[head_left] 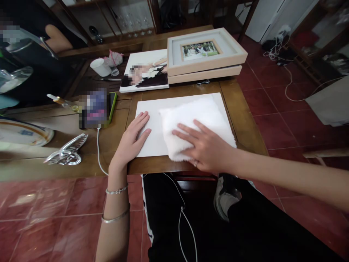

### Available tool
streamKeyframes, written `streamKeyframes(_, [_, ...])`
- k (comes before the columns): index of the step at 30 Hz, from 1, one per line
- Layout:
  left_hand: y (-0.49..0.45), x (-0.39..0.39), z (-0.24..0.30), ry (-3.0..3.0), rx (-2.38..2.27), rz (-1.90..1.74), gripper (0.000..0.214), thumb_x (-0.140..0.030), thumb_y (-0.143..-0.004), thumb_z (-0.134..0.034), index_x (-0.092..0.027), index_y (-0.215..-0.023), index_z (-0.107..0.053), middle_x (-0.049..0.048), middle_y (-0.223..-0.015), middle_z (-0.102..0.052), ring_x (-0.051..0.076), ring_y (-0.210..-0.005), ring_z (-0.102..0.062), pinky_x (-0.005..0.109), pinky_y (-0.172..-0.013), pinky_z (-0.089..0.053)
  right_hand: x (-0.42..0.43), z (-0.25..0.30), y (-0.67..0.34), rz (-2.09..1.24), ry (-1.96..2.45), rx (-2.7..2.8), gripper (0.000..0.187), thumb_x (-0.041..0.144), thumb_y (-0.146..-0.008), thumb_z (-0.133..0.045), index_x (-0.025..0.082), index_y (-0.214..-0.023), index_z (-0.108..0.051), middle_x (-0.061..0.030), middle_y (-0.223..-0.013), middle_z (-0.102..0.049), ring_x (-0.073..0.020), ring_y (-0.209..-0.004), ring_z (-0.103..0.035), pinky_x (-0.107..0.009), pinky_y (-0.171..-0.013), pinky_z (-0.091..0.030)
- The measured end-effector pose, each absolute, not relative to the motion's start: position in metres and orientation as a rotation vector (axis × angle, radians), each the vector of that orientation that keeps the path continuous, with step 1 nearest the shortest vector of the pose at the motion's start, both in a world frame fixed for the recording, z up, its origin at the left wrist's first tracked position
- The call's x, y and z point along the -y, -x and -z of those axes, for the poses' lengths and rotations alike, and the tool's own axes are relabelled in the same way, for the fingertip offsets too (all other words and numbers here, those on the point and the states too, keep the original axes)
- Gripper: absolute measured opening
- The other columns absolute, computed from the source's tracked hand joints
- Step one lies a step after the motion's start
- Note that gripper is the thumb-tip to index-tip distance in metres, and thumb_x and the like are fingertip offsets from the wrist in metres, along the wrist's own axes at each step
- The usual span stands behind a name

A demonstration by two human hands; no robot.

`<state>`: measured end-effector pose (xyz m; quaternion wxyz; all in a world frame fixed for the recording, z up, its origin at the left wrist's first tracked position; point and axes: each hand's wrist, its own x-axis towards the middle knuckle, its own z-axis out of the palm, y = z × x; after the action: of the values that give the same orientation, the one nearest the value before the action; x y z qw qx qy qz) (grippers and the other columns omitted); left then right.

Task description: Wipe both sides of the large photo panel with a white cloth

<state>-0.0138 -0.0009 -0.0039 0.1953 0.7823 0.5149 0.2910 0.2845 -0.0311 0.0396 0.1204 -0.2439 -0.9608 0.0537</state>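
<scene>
Pressing softly seems best, the right hand (205,149) with fingers spread on the cloth (195,111) over the white board (155,133), the left hand (132,137), fingers together and thumb wide, steadying that board on the table (148,167).

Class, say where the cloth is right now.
In the head view, the cloth lies mostly on the right part of the white board, under the right hand.

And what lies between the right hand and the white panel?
In the head view, a fluffy white cloth lies between the right hand and the white panel.
</scene>
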Motion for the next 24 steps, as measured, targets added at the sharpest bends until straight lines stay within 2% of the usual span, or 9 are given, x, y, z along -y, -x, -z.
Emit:
streamKeyframes(5, [0.014, 0.001, 0.003, -2.188, -1.443, -0.816, 0.055, -0.051, -0.105, -0.053, -0.023, -0.153, -0.054, 0.0100, -0.164, -0.046, 0.027, -0.156, -0.037, 0.053, -0.131, -0.026, -0.031, -0.040, -0.280, -0.153, 0.932, 2.807, 0.043, 0.015, -0.094, -0.058, 0.014, -0.135, -0.068, -0.0225, -0.161, -0.045, -0.0392, -0.154, -0.035, -0.070, -0.119, -0.029])
streamKeyframes(10, [0.013, 0.001, 0.003, -2.188, -1.443, -0.810, 0.056, -0.052, -0.106, -0.052, -0.022, -0.153, -0.054, 0.0103, -0.164, -0.046, 0.027, -0.156, -0.037, 0.053, -0.131, -0.026, -0.073, -0.043, -0.273, -0.202, 1.234, 2.689, 0.045, 0.019, -0.100, -0.047, 0.014, -0.142, -0.062, -0.0213, -0.155, -0.052, -0.0348, -0.148, -0.044, -0.061, -0.121, -0.029])
streamKeyframes(14, [0.013, 0.001, 0.002, -2.197, -1.446, -0.808, 0.056, -0.056, -0.105, -0.050, -0.025, -0.153, -0.054, 0.0090, -0.163, -0.047, 0.028, -0.156, -0.037, 0.054, -0.131, -0.027, -0.072, -0.047, -0.267, -0.184, 1.264, 2.714, 0.045, 0.013, -0.098, -0.042, 0.011, -0.137, -0.064, -0.0214, -0.153, -0.054, -0.0350, -0.152, -0.039, -0.062, -0.121, -0.028])
streamKeyframes(19, [0.013, 0.001, 0.002, -2.198, -1.451, -0.800, 0.057, -0.056, -0.105, -0.050, -0.025, -0.153, -0.054, 0.0092, -0.164, -0.046, 0.027, -0.156, -0.037, 0.053, -0.131, -0.027, -0.031, -0.047, -0.262, -0.167, 1.174, 2.812, 0.045, 0.012, -0.094, -0.052, 0.011, -0.136, -0.068, -0.0243, -0.162, -0.042, -0.0442, -0.155, -0.030, -0.074, -0.118, -0.025])
streamKeyframes(22, [0.013, 0.001, 0.003, -2.198, -1.457, -0.798, 0.056, -0.055, -0.106, -0.050, -0.026, -0.153, -0.053, 0.0083, -0.164, -0.046, 0.027, -0.156, -0.037, 0.053, -0.131, -0.027, 0.012, -0.046, -0.259, -0.035, 0.959, 2.863, 0.031, 0.021, -0.094, -0.062, 0.016, -0.121, -0.078, -0.0237, -0.157, -0.050, -0.0480, -0.150, -0.038, -0.078, -0.113, -0.031])
streamKeyframes(24, [0.013, 0.001, 0.003, -2.202, -1.454, -0.799, 0.055, -0.054, -0.106, -0.051, -0.025, -0.153, -0.053, 0.0081, -0.164, -0.046, 0.027, -0.157, -0.037, 0.053, -0.131, -0.026, 0.043, -0.046, -0.256, 0.078, 0.842, 2.849, 0.025, 0.027, -0.098, -0.060, 0.017, -0.105, -0.082, -0.0225, -0.149, -0.058, -0.0473, -0.142, -0.049, -0.077, -0.109, -0.039])
